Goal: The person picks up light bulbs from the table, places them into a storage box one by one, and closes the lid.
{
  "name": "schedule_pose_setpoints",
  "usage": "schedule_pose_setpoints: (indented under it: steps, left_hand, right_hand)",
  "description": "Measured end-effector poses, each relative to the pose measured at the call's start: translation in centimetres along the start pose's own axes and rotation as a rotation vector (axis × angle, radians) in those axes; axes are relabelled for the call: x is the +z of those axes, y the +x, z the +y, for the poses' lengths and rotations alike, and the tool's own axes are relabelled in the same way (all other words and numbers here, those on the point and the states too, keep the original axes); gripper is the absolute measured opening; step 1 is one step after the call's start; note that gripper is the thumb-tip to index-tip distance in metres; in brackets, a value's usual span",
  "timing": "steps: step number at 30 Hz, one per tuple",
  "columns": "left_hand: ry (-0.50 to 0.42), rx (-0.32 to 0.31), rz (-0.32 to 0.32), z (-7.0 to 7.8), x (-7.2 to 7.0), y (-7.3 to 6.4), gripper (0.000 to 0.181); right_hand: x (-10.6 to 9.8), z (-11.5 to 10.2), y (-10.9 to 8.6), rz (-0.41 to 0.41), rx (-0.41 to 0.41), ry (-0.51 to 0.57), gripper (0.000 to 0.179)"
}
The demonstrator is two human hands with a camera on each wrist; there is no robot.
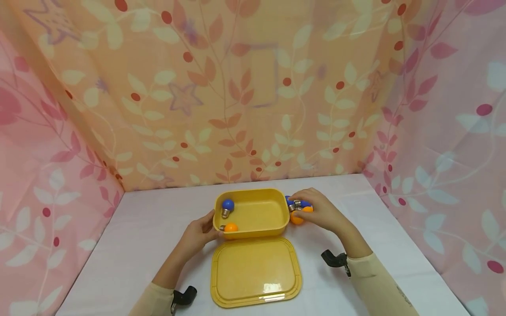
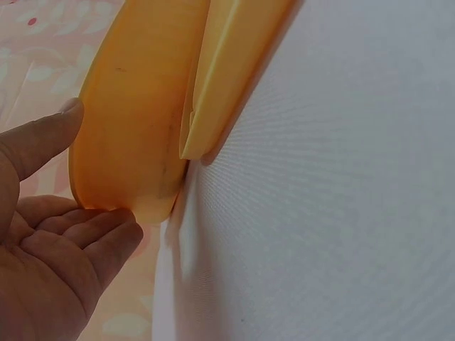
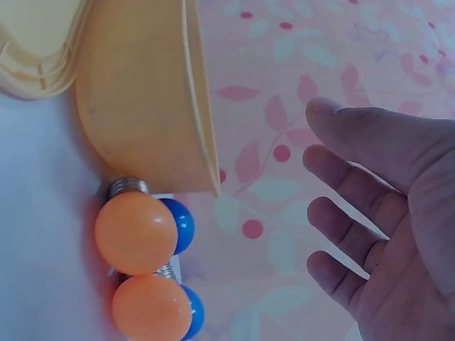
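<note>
A yellow plastic box stands uncovered on the white table. Inside it, at the left end, lie a blue light bulb and an orange light bulb with metal screw bases. My left hand holds the box's front left corner, thumb at the front wall and fingers against the end wall. Beside the box's right end sits a group of bulbs, with orange bulbs in front of blue bulbs. My right hand hovers over this group, fingers spread and slightly bent, holding nothing.
The yellow lid lies flat on the table right in front of the box. Behind the table hangs a patterned orange curtain; pink curtains flank both sides. Dark wrist cameras sit at both sleeves.
</note>
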State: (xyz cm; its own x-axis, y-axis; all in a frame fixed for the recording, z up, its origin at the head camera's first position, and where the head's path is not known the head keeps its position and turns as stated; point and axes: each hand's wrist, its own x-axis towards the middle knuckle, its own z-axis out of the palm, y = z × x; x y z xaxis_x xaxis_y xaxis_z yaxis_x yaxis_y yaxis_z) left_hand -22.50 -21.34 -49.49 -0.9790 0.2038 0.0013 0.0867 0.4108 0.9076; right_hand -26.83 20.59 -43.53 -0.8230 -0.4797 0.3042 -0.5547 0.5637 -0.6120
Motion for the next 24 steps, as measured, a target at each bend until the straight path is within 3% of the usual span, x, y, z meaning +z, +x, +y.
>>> schedule_pose_setpoints:
  steps: [12, 19, 24]
  left_hand:
    - [0.023, -0.008, -0.005, 0.3, -0.2, 0.4, 0.09]
    - [0.013, -0.01, -0.007, 0.3, -0.2, 0.0, 0.089]
    - [0.018, 0.002, -0.004, 0.0, -0.1, -0.1, 0.089]
  right_hand:
    - [-0.6, 1.7, -0.5, 0.046, -0.01, -0.06, 0.035]
    - [0.2, 2.8, -0.6, 0.012, 0.039, -0.065, 0.034]
    - [0.9, 3.5, -0.6, -0.014, 0.026, -0.075, 0.038]
